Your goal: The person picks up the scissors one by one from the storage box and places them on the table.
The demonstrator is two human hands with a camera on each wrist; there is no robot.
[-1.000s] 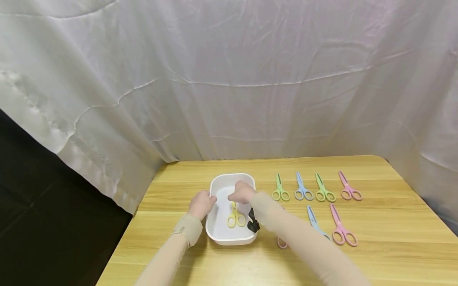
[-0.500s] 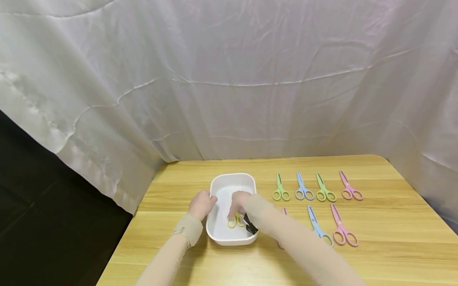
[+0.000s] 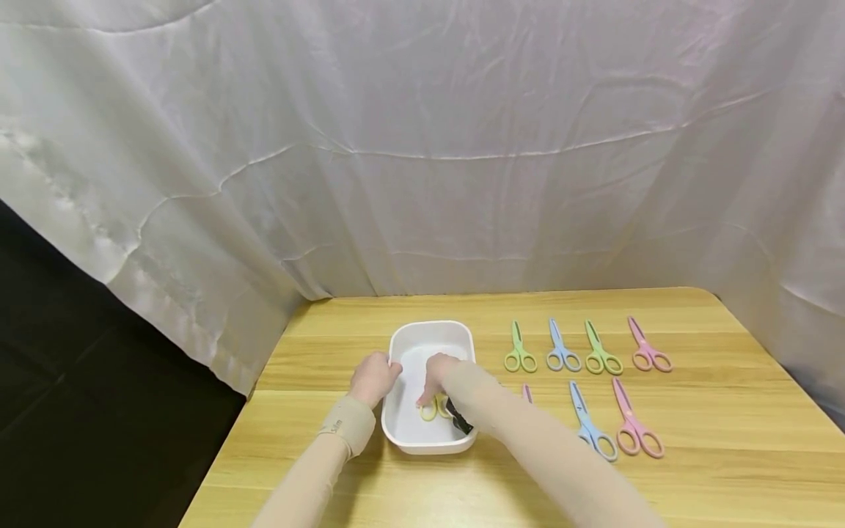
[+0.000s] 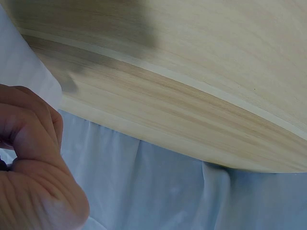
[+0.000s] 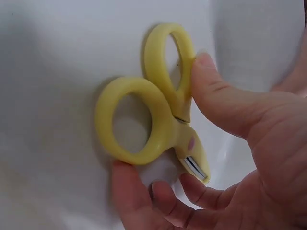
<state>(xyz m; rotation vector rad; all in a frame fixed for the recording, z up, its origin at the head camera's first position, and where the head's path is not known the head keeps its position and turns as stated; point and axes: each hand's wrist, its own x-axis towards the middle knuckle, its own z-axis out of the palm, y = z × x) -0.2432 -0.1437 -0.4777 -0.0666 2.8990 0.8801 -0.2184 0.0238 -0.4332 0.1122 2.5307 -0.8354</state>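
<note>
A white plastic tray (image 3: 408, 396) stands on the wooden table. My left hand (image 3: 372, 379) grips its left wall, thumb over the rim; the left wrist view shows curled fingers against the white wall (image 4: 29, 72). Inside the tray lies a pair of yellow scissors (image 5: 165, 132). Reaching in from the right, my right hand (image 3: 439, 375) pinches the scissors by their handles, thumb (image 5: 216, 96) at one loop and a fingertip (image 5: 127, 179) at the other. The remaining fingers curl near the short blades. From the head view, the hand hides the scissors' blades.
Right of the tray, a back row holds green scissors (image 3: 521, 359), blue scissors (image 3: 563, 358), more green scissors (image 3: 603, 361) and pink scissors (image 3: 650, 356). Nearer lie blue scissors (image 3: 589, 425), pink scissors (image 3: 635, 429) and another pink pair (image 3: 527, 394), mostly behind the right forearm.
My right hand has come nearer and down inside the tray, from beyond the yellow scissors' blades to their handles, and now pinches them. My left hand stays on the tray.
</note>
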